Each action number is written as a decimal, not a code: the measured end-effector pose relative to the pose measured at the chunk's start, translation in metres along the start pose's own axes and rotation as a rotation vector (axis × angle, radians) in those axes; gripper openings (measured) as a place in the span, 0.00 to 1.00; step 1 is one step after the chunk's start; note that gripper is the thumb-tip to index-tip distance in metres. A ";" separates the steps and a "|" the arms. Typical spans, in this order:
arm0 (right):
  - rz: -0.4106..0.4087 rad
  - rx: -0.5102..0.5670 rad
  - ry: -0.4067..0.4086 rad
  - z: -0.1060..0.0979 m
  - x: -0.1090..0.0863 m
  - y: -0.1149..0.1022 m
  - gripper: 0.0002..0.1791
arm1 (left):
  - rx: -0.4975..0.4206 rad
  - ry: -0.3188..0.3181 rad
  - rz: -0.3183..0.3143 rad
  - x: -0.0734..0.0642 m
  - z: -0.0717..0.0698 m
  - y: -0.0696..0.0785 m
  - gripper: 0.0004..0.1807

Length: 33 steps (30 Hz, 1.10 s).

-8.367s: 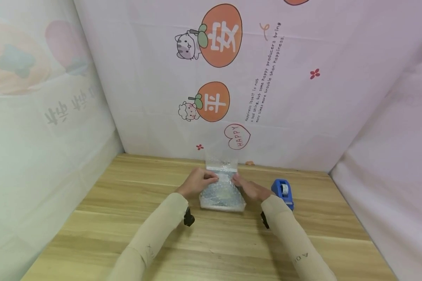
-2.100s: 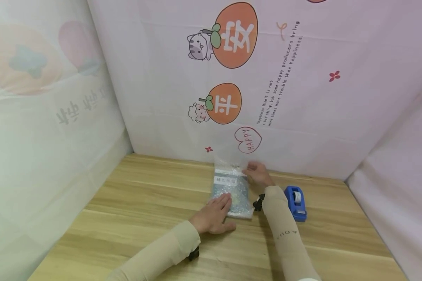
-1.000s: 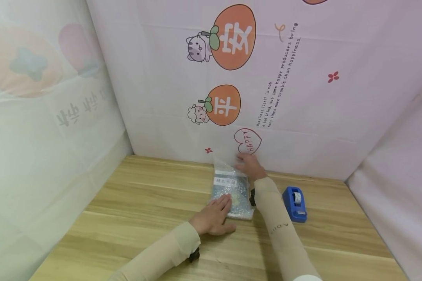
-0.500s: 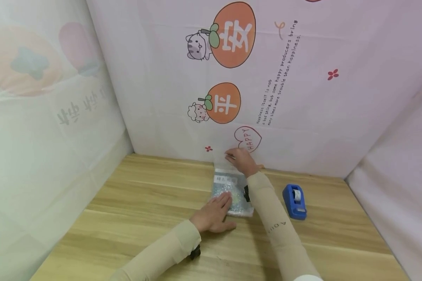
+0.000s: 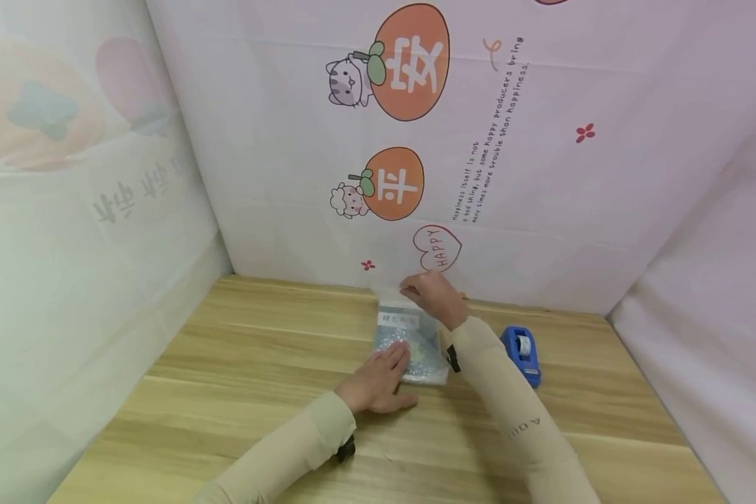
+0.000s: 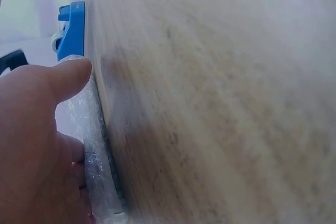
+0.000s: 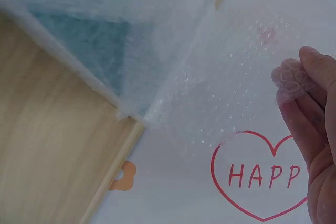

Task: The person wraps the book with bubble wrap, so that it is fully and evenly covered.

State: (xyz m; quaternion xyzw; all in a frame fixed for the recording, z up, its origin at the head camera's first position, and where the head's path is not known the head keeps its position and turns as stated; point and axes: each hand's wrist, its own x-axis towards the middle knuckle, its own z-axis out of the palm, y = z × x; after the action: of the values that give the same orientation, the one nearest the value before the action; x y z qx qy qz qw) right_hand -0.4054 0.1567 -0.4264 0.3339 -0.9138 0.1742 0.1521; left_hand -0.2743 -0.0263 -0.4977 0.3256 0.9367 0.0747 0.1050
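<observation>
A flat, blue-covered book (image 5: 425,357) with a white title strip (image 5: 398,320) lies on the table, wrapped in bubble wrap (image 7: 205,93). My left hand (image 5: 374,385) rests flat across its lower left part, fingers straight and thumb spread out to the side. In the left wrist view, the wrap's edge (image 6: 100,166) shows beneath that hand. At the far end, my right hand (image 5: 437,295) pinches the free edge of the bubble wrap flap between thumb and fingers. The flap stretches from the book toward those fingers in the right wrist view.
A blue tape dispenser (image 5: 521,355) with a roll of tape stands right of the book, near my right forearm. A printed cloth wall (image 5: 290,210) rises directly behind the table's back edge (image 5: 302,285), with side cloths left and right.
Both hands were at the book's upper half at first. My left hand now presses lower down; my right hand has moved from the flap's right corner inward and taken hold of its edge.
</observation>
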 end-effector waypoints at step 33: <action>-0.032 0.104 -0.068 0.036 -0.060 -0.009 0.06 | -0.014 -0.013 -0.010 0.000 0.000 0.002 0.53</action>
State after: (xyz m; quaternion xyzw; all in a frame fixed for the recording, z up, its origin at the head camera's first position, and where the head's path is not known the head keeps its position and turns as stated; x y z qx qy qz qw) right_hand -0.3612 0.1691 -0.4805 0.3618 -0.9027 0.2074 0.1063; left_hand -0.2731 -0.0245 -0.4976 0.3206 0.9371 0.0784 0.1138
